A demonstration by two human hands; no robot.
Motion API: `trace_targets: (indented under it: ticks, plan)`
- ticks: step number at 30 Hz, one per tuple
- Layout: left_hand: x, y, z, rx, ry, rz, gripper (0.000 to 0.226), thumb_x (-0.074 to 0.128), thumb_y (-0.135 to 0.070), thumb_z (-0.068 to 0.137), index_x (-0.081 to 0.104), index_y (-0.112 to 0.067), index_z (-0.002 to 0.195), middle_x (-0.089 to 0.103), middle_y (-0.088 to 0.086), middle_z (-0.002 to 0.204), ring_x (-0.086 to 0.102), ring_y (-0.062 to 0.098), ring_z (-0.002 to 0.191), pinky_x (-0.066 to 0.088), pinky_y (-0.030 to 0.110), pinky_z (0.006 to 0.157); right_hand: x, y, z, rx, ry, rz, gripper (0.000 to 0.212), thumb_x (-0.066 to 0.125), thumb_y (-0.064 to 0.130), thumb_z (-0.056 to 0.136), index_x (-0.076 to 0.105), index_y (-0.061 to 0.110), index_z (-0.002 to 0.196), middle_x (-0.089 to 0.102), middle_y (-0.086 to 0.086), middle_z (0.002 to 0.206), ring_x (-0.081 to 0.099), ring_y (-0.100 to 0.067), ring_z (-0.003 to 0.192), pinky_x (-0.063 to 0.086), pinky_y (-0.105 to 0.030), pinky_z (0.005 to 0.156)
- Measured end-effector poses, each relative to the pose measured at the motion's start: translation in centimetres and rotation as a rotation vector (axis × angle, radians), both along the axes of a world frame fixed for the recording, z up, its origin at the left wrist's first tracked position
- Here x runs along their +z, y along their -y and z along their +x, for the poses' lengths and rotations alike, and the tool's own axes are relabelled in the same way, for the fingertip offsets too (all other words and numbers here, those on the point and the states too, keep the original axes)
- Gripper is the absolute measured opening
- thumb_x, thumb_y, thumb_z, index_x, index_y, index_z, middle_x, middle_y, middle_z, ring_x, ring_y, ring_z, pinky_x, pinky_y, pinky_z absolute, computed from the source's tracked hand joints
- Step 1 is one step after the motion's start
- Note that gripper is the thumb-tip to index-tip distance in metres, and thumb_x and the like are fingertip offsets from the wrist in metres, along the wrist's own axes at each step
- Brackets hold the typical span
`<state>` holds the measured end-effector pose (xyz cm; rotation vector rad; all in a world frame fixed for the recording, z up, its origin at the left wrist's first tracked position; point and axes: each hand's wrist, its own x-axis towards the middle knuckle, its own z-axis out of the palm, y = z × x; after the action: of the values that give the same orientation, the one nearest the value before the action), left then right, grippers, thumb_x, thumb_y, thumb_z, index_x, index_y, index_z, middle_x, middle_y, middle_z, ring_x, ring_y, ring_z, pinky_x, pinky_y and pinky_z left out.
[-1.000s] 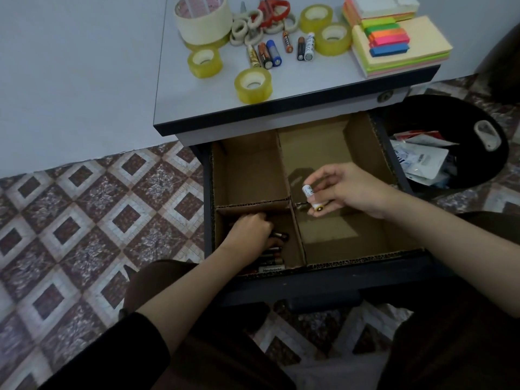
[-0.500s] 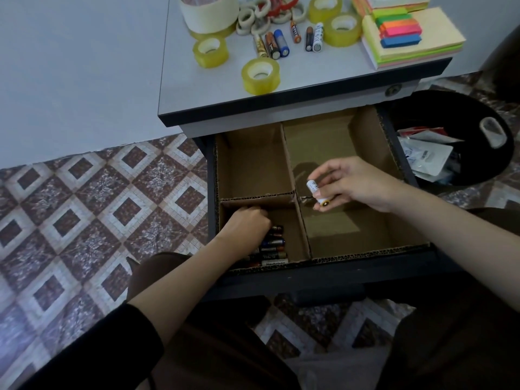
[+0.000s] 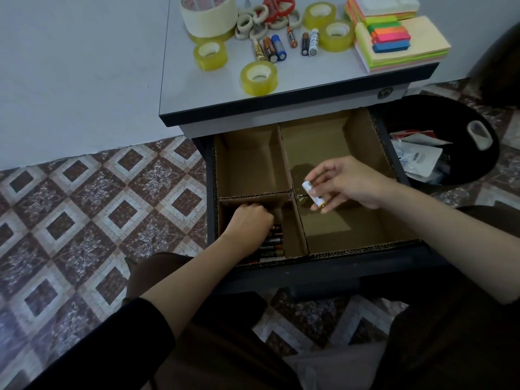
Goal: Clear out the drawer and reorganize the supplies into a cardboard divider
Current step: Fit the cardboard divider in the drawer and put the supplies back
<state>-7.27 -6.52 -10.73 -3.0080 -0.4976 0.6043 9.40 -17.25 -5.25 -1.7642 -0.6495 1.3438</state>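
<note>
- My left hand (image 3: 247, 220) is resting on batteries (image 3: 271, 243) in the cardboard divider's (image 3: 284, 164) near-left compartment.
- My right hand (image 3: 346, 182) is pinching a white battery (image 3: 313, 194) above the right compartment.

The brown cardboard divider (image 3: 284, 161) sits in the dark open drawer (image 3: 323, 274). In the divider's near-left compartment lie small cylindrical batteries (image 3: 272, 244), with the left hand (image 3: 249, 220) over them. Above its large right compartment the right hand (image 3: 350, 184) holds a white cylindrical battery (image 3: 313, 194). Behind the divider, on the grey table (image 3: 197, 88), lie yellow tape rolls (image 3: 259, 78), loose batteries (image 3: 277, 49) and stacked sticky notes (image 3: 416, 42). Right of the divider stands a round black bin (image 3: 439, 116).
</note>
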Motion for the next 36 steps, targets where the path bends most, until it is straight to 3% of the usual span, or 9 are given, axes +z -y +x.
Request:
trace_targets:
  ticks: [7,10,14,16,19,23,26,32,36]
  plan:
    - [0.9,-0.8,-1.6,-0.05,0.076,-0.117,0.031,0.051,-0.005,0.089,0.062,-0.014,0.117,0.059,0.004,0.116,0.051,0.021,0.11,0.045,0.032,0.092,0.9,0.1,-0.3,0.022,0.06,-0.011,0.018,0.064,-0.011,0.078,0.063,0.001,0.09,0.064,-0.015,0.08,0.067,-0.018,0.059,0.058,-0.025,0.054]
    - [2.2,-1.6,-3.2,0.021,0.454,-0.259,0.026,0.056,-0.009,0.089,0.067,-0.014,0.112,0.065,0.004,0.11,0.057,0.02,0.104,0.047,0.031,0.09,1.9,0.0,-0.5,0.05,0.175,-0.026,0.01,0.067,-0.006,0.078,0.065,-0.001,0.087,0.066,-0.018,0.085,0.065,-0.011,0.056,0.054,-0.016,0.05]
    - [2.3,-3.8,-5.1,0.254,0.921,-0.199,0.022,0.061,0.002,0.084,0.068,-0.004,0.104,0.065,0.011,0.104,0.06,0.023,0.099,0.043,0.025,0.088,3.3,-0.8,-1.7,0.21,0.342,-0.01,0.007,0.069,0.003,0.079,0.067,0.009,0.084,0.066,-0.004,0.081,0.064,0.0,0.057,0.048,-0.008,0.051]
    - [1.4,-5.0,-5.4,0.396,0.921,-0.176,0.029,0.058,-0.003,0.088,0.063,-0.003,0.116,0.06,0.014,0.119,0.055,0.027,0.111,0.036,0.026,0.096,3.3,-1.6,-3.3,0.328,0.479,-0.039,0.008,0.07,0.008,0.08,0.067,0.014,0.085,0.064,0.003,0.079,0.064,-0.003,0.063,0.049,-0.011,0.053]
    - [0.2,-5.6,-5.4,0.524,0.806,-0.223,0.042,0.048,-0.015,0.096,0.044,-0.006,0.137,0.04,0.01,0.144,0.037,0.025,0.132,0.022,0.022,0.105,1.8,-2.9,-7.0,0.562,0.88,-0.093,0.008,0.064,0.011,0.086,0.068,0.015,0.092,0.06,0.004,0.082,0.062,-0.012,0.079,0.052,-0.021,0.066]
    - [-0.4,-5.5,-5.4,0.506,0.837,-0.252,0.046,0.041,-0.017,0.099,0.034,-0.007,0.143,0.031,0.006,0.15,0.028,0.02,0.138,0.014,0.016,0.108,-0.4,-4.4,-10.0,0.77,1.108,-0.195,0.014,0.055,0.004,0.089,0.065,0.006,0.097,0.056,-0.003,0.081,0.062,-0.025,0.082,0.047,-0.029,0.063]
    - [-0.8,-5.5,-5.6,0.508,0.856,-0.261,0.046,0.04,-0.021,0.099,0.033,-0.008,0.143,0.03,0.005,0.151,0.028,0.019,0.138,0.011,0.007,0.102,-1.6,-5.3,-10.2,0.695,1.102,-0.287,0.022,0.051,-0.003,0.09,0.065,0.003,0.106,0.065,-0.012,0.1,0.064,-0.028,0.092,0.048,-0.03,0.068]
    - [-1.3,-5.5,-5.7,0.497,0.9,-0.292,0.052,0.034,-0.03,0.095,0.036,-0.007,0.141,0.033,0.005,0.149,0.033,0.016,0.135,0.019,0.016,0.105,-3.1,-5.4,-10.0,0.658,0.89,-0.269,0.029,0.048,-0.012,0.085,0.065,-0.001,0.106,0.065,-0.017,0.099,0.064,-0.028,0.089,0.051,-0.026,0.071]
    - [-1.5,-5.5,-5.7,0.499,0.939,-0.316,0.051,0.036,-0.027,0.095,0.037,-0.007,0.141,0.033,0.005,0.149,0.025,0.001,0.128,0.021,0.016,0.105,-3.0,-5.6,-9.8,0.573,0.792,-0.282,0.036,0.05,-0.011,0.084,0.062,0.0,0.116,0.059,-0.017,0.108,0.059,-0.025,0.083,0.052,-0.026,0.075]
